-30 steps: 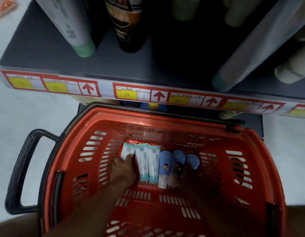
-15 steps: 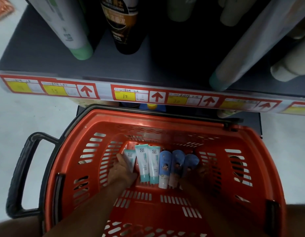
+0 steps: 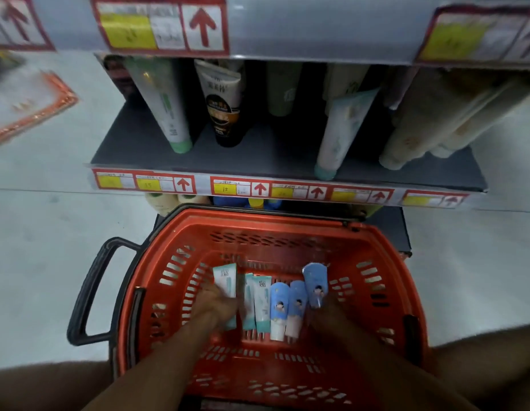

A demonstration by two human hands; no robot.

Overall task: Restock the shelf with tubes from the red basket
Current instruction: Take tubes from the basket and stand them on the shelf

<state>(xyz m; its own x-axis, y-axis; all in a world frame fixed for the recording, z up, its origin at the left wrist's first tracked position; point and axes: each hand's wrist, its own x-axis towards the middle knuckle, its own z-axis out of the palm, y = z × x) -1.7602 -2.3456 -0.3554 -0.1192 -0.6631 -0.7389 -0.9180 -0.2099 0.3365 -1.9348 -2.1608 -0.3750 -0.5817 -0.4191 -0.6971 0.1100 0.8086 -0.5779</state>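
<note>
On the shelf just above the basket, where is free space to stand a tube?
Bare shelf lies between the black tube and the leaning teal-capped tube, and along the front edge. The right end, by the beige tubes, is crowded.

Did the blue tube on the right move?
Yes. The right hand has lifted the blue tube up toward the far wall of the red basket, above its two blue neighbours.
</note>
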